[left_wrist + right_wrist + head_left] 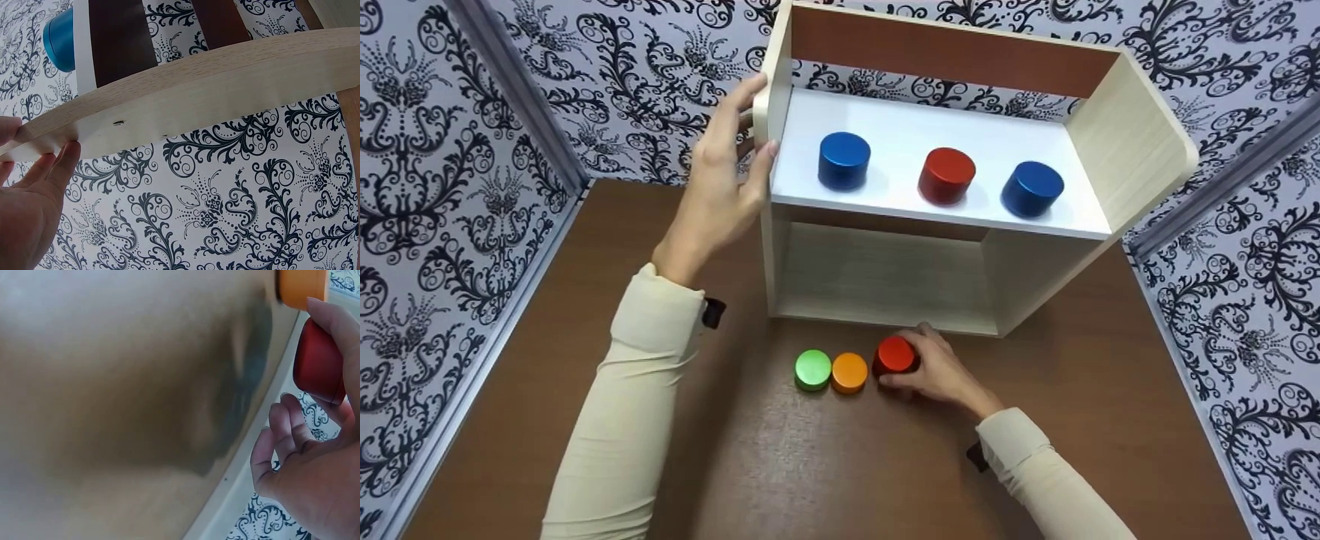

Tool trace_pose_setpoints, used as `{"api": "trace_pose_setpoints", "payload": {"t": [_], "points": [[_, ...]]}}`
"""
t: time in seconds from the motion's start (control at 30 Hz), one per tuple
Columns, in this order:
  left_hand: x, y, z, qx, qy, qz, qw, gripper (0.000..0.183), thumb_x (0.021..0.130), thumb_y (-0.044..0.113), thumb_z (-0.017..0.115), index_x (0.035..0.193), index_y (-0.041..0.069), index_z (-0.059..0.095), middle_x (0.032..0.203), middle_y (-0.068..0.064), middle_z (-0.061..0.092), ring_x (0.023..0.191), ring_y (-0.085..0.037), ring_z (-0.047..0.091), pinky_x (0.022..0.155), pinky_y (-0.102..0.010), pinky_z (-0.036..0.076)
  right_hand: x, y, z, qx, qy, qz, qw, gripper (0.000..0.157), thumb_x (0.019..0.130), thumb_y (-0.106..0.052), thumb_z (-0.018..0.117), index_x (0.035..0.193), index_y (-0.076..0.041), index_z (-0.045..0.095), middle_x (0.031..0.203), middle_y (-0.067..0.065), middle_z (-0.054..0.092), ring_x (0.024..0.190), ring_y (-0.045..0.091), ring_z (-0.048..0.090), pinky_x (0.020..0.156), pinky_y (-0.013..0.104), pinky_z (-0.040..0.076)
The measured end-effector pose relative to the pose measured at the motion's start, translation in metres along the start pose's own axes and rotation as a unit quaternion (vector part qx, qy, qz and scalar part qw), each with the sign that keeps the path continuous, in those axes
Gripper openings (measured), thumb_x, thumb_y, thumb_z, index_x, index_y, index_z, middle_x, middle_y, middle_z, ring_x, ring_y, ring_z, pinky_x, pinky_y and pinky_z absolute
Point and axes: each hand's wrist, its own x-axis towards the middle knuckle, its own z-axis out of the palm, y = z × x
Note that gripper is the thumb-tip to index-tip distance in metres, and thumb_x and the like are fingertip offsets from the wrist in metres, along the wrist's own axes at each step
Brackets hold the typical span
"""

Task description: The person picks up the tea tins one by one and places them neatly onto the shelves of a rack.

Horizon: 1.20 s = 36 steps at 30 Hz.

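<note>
My left hand [720,176] grips the left side panel [197,90] of a small wooden shelf unit, thumb at the front edge and fingers against the outer face. At the front of the unit, my right hand [941,371] holds a short red cylinder [895,354] between thumb and forefinger. In the right wrist view this red cylinder [319,363] is pinched while the other fingers stay off it. An orange cylinder [849,373] and a green cylinder [813,370] stand side by side on the brown table [780,472], just left of it.
On the unit's white upper shelf [885,120] stand a blue cylinder [844,161], another red cylinder [946,175] and a second blue cylinder [1032,189]. The lower compartment [885,274] faces me. Patterned walls [427,150] enclose the table.
</note>
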Motion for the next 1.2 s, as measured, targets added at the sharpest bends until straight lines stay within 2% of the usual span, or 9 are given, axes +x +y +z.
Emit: {"api": "trace_pose_setpoints", "payload": {"t": [0.1, 0.2, 0.43, 0.6, 0.7, 1.2], "points": [[0.000, 0.001, 0.000, -0.002, -0.001, -0.009, 1.0000, 0.057, 0.095, -0.013, 0.054, 0.149, -0.005, 0.037, 0.140, -0.023, 0.049, 0.127, -0.033, 0.055, 0.104, -0.029, 0.054, 0.006, -0.003, -0.004, 0.000, 0.006, 0.004, 1.000, 0.067, 0.076, -0.036, 0.091, 0.130, -0.007, 0.064, 0.113, 0.009, 0.057, 0.103, 0.028, 0.057, 0.095, 0.046, 0.057], [0.000, 0.001, 0.000, -0.002, -0.002, -0.011, 0.9999, 0.058, 0.095, -0.014, 0.054, 0.150, -0.004, 0.037, 0.140, -0.023, 0.049, 0.127, -0.032, 0.055, 0.105, -0.029, 0.054, 0.012, -0.008, -0.008, 0.000, 0.003, 0.019, 1.000, 0.072, 0.078, -0.038, 0.089, 0.135, -0.005, 0.061, 0.120, 0.013, 0.057, 0.107, 0.030, 0.057, 0.099, 0.049, 0.057], [-0.001, 0.000, -0.001, -0.002, -0.002, -0.007, 1.0000, 0.057, 0.096, -0.013, 0.054, 0.150, -0.006, 0.037, 0.141, -0.024, 0.048, 0.126, -0.033, 0.056, 0.105, -0.029, 0.054, 0.030, -0.020, -0.013, -0.001, 0.001, 0.031, 1.000, 0.075, 0.080, -0.037, 0.087, 0.138, 0.000, 0.057, 0.133, 0.019, 0.060, 0.127, 0.042, 0.051, 0.107, 0.055, 0.050], [0.000, 0.000, 0.000, -0.006, -0.003, -0.003, 1.0000, 0.057, 0.096, -0.013, 0.054, 0.150, -0.007, 0.036, 0.141, -0.024, 0.047, 0.126, -0.034, 0.055, 0.104, -0.030, 0.055, 0.044, -0.028, -0.014, 0.006, 0.008, 0.021, 1.000, 0.076, 0.079, -0.039, 0.087, 0.138, 0.000, 0.057, 0.127, 0.016, 0.057, 0.114, 0.035, 0.057, 0.104, 0.047, 0.054], [0.000, 0.000, 0.000, -0.005, -0.003, -0.005, 1.0000, 0.057, 0.095, -0.013, 0.054, 0.149, -0.007, 0.036, 0.141, -0.024, 0.047, 0.126, -0.033, 0.055, 0.105, -0.029, 0.054, 0.053, -0.032, -0.013, 0.008, 0.014, -0.004, 1.000, 0.072, 0.079, -0.036, 0.088, 0.135, -0.001, 0.059, 0.121, 0.015, 0.055, 0.108, 0.032, 0.057, 0.101, 0.043, 0.055], [0.001, -0.002, 0.000, -0.002, -0.004, 0.009, 1.0000, 0.057, 0.095, -0.014, 0.054, 0.149, -0.006, 0.037, 0.141, -0.025, 0.047, 0.128, -0.034, 0.055, 0.106, -0.029, 0.053, 0.090, -0.041, -0.001, 0.018, 0.022, -0.045, 0.999, 0.062, 0.079, -0.029, 0.088, 0.128, -0.001, 0.064, 0.115, 0.015, 0.058, 0.107, 0.031, 0.052, 0.098, 0.041, 0.054]]}}
